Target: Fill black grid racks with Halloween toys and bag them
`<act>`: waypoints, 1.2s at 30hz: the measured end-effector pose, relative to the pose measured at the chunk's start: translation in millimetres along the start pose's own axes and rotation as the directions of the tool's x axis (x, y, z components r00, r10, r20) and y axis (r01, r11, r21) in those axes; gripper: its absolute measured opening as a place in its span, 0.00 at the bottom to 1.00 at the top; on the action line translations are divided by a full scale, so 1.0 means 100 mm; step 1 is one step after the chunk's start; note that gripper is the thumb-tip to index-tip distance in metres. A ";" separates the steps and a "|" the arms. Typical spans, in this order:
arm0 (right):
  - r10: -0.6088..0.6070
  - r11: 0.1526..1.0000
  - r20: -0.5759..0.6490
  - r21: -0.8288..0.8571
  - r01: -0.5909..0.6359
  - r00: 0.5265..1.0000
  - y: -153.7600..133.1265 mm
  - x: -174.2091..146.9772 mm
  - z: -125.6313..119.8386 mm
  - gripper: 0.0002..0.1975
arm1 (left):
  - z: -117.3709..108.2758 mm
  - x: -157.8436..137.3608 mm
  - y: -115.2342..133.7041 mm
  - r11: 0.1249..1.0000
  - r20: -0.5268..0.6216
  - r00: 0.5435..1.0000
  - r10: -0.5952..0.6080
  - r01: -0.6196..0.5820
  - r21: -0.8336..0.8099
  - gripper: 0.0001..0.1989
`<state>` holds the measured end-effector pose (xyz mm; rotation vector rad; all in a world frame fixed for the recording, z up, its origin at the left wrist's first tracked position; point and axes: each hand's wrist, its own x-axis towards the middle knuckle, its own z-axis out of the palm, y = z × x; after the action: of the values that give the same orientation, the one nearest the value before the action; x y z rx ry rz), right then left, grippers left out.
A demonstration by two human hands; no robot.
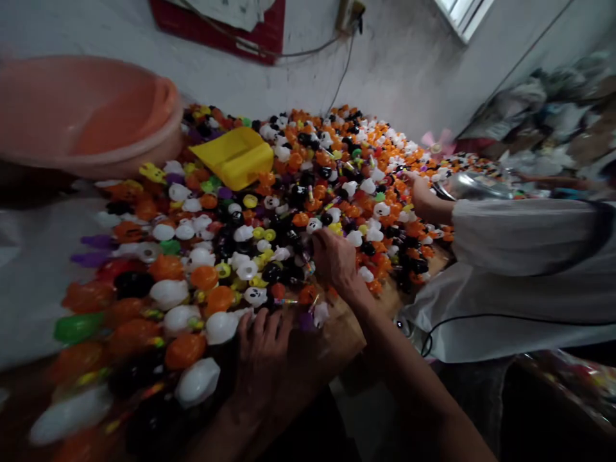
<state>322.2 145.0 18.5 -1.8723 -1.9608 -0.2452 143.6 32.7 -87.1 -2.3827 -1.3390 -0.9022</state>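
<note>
No lettering, number or brand name can be read anywhere in the view. Any print on the pale paper sheet (pixel 221 11) over the dark red rectangular board (pixel 269 38) on the wall is too blurred to make out, and the thin multicoloured tube (pixel 287 301) is too small to read; the small white ghost-shaped plastic piece (pixel 255 296) bears a black face, not writing.

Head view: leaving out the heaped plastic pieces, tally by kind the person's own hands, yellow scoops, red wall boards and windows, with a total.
Own hands: 2 (left hand, right hand)
Yellow scoop: 1
Red wall board: 1
Window: 1
Total: 5
</note>
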 end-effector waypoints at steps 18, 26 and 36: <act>-0.073 0.985 -0.151 -0.167 0.047 0.986 0.38 0.74 -0.31 0.15 | 0.18 -0.03 -0.06 0.964 -0.344 0.939 0.030 -0.119 -0.240 0.14; 0.455 0.388 -0.019 0.904 -0.179 0.890 0.13 -0.48 -0.18 0.14 | -0.22 0.01 -0.13 0.934 -0.129 0.985 0.113 -0.150 -0.325 0.14; 0.303 -0.328 0.500 0.854 -0.404 0.811 -0.21 -1.59 -0.13 0.17 | -0.69 0.27 0.12 0.721 0.073 0.967 -0.244 0.231 -0.654 0.27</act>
<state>305.4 -6.2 -32.3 -1.0302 -0.6313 1.2978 137.0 10.0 -16.0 -2.7007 -1.5312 -1.7184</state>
